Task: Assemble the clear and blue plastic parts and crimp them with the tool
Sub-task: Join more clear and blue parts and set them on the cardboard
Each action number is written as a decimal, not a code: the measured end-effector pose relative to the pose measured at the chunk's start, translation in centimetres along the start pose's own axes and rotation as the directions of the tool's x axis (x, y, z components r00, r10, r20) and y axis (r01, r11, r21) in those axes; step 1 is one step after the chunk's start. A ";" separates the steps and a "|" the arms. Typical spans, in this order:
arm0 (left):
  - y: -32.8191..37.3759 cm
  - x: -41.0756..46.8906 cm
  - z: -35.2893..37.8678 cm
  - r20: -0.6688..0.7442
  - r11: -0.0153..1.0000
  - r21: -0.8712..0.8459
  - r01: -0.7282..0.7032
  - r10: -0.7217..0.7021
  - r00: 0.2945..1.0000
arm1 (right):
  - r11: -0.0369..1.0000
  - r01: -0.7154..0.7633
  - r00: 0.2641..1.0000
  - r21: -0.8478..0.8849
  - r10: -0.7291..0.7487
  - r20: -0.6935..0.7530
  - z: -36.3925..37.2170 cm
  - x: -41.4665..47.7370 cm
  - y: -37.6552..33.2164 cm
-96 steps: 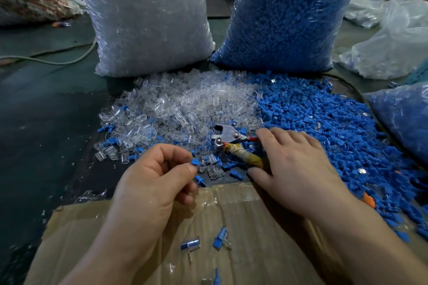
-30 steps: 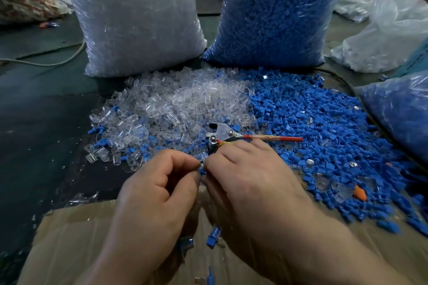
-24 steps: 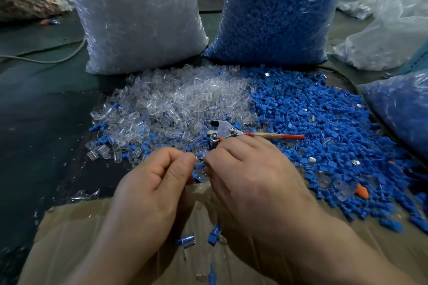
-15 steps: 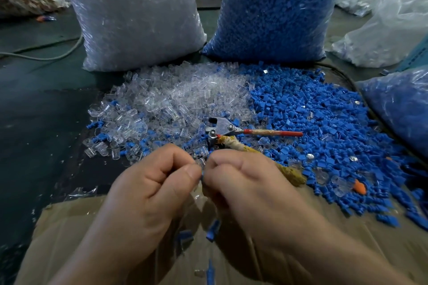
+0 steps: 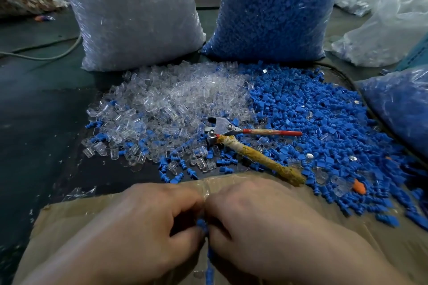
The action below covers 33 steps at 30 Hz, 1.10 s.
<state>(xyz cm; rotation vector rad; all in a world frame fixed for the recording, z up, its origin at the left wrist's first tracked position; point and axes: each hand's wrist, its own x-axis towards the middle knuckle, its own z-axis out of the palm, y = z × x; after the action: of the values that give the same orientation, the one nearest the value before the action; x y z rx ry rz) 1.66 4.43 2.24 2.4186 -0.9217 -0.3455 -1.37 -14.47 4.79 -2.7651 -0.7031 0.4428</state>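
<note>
Cardboard (image 5: pixel 76 215) backs a small blue part (image 5: pixel 202 225) pinched between fingers (image 5: pixel 185 237).

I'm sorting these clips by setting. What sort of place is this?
Probably a workshop or small factory floor: a bulk sack of clear parts, a sack of blue parts, and a crimping tool lying among loose parts.

Blue part (image 5: pixel 202 225) betw. left hand (image 5: pixel 143 227) & right hand (image 5: pixel 261 222): mostly hidden inside their grip, shape can't tell. Clear bag (image 5: pixel 129 18) & far blue bag (image 5: pixel 273 11) cut off at top; right blue bag (image 5: pixel 398 104) cut off at right edge.
</note>
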 end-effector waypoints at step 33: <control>-0.5 2.8 2.4 -0.476 0.964 0.067 0.257 -0.196 0.858 | 0.984 -0.151 0.866 0.092 0.177 -0.468 2.2 3.6 3.1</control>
<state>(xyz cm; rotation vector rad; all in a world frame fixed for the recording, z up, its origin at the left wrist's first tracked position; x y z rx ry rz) 3.01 1.97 -0.14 2.5641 -0.4540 0.2227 2.21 -14.95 1.00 -2.7253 -0.3298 -0.1921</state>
